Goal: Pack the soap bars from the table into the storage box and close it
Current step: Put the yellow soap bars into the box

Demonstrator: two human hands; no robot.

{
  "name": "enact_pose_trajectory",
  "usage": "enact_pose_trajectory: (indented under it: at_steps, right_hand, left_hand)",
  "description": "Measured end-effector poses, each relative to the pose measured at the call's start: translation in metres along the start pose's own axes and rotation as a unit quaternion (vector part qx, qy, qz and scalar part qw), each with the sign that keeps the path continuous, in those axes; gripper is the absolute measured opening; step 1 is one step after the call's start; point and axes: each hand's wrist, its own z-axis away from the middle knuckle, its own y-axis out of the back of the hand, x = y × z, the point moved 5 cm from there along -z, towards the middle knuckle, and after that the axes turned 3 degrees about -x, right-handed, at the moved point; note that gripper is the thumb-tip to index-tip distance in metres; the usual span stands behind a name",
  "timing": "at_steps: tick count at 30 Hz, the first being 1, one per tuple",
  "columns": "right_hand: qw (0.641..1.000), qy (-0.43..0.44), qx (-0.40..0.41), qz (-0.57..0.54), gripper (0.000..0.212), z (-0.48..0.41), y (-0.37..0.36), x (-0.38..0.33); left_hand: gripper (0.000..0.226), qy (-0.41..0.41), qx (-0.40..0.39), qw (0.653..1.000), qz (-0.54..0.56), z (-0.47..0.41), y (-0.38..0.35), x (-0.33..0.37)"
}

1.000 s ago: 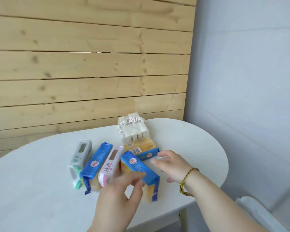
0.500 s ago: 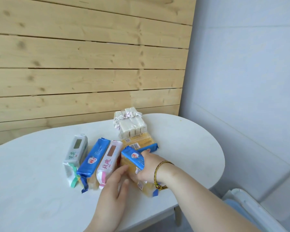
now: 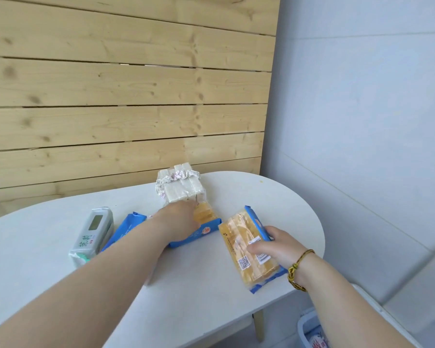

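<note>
Reference landmark: the white soap bundle, tied with a patterned band, standing at the far side of the white tabletop.

1. Right grip: closed around a yellow soap pack with blue wrapper edges. The thumb lies on the label face and the fingers wrap the far edge. The pack is in front of the bundle and to its right, tilted. Whether it touches the tabletop cannot be told.
2. Left grip: palm down on a second blue-and-yellow pack, just in front of the bundle. The fingers are hidden, so its state cannot be told.
3. A blue pack and a white-and-green pack lie flat on the tabletop, in front of the bundle and to its left.
4. A white-rimmed box sits well to the right of the bundle, below the tabletop edge. Only a corner shows. Something printed in blue and red is inside, but it cannot be identified.
</note>
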Motion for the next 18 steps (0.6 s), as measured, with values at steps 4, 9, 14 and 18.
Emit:
enact_pose_trajectory:
  at_steps: [4,9,14,18]
  right_hand:
    - [1.0,0.01,-0.003,-0.018,0.019,0.0,0.01,0.013]
    - [0.998,0.008,0.015,-0.057,0.016,-0.002,0.026,0.026]
    - [0.996,0.02,0.018,-0.083,0.021,-0.005,0.033,0.031]
    - [0.995,0.025,0.027,-0.096,0.02,-0.005,0.033,0.033]
  left_hand:
    - [0.07,0.041,-0.085,0.995,-0.019,-0.03,-0.006,-0.02]
    - [0.079,0.056,-0.117,0.991,-0.039,-0.042,-0.007,-0.026]
    - [0.091,0.059,-0.136,0.986,-0.081,-0.048,-0.013,-0.016]
    - [0.079,0.055,-0.097,0.99,-0.09,-0.042,-0.012,0.002]
